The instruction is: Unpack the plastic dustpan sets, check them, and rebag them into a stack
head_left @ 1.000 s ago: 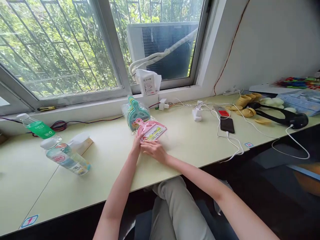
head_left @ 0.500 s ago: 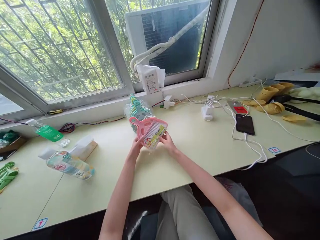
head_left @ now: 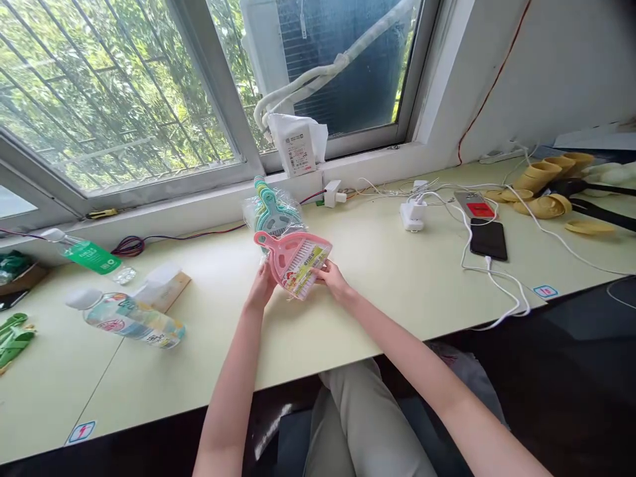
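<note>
I hold a packaged pink mini dustpan with a white brush tilted up above the pale green desk. My left hand grips its lower left edge and my right hand pinches its lower right edge; both hands are closed on it. Just behind it lies a clear bag of several teal, green and yellow dustpan sets, resting on the desk near the window sill.
Two plastic water bottles lie at the left beside a wooden block. A black phone on a white cable, chargers and yellow cups sit to the right. A white packet stands on the sill.
Both hands took hold of the pink dustpan pack and lifted it off the desk, tilting it toward me. The camera view shifted slightly left.
</note>
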Action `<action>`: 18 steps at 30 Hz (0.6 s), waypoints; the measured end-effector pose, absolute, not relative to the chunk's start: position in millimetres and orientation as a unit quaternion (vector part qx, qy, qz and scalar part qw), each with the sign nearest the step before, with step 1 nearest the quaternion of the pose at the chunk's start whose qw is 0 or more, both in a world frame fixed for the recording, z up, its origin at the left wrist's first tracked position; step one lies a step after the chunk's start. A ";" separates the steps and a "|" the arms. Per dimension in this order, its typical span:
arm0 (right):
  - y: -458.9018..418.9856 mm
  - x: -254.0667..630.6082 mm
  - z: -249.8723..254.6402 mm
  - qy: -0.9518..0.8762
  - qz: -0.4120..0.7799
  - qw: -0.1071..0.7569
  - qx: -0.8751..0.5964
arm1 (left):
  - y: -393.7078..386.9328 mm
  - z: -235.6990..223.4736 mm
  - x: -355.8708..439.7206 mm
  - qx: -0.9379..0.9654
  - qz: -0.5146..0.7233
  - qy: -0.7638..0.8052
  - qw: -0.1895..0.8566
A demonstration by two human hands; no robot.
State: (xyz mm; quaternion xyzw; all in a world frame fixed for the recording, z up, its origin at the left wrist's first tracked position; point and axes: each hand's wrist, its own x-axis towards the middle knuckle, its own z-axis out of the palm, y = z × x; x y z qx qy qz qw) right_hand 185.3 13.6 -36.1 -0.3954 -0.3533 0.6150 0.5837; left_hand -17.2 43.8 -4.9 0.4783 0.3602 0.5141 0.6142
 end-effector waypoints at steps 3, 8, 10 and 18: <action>10.6 183.7 -31.8 -0.360 0.617 0.574 -0.400 | 58.9 -14.9 -25.9 0.409 0.578 0.392 0.588; 9.8 184.8 -27.6 -0.370 0.619 0.565 -0.401 | 85.5 -22.8 -81.6 0.274 0.709 0.529 0.378; 10.1 187.4 -27.6 -0.346 0.608 0.586 -0.409 | 88.2 -24.2 -106.2 0.203 0.692 0.646 0.250; 12.4 197.9 -29.7 -0.261 0.580 0.647 -0.421 | 65.5 -11.8 -85.9 0.343 0.561 0.749 -0.076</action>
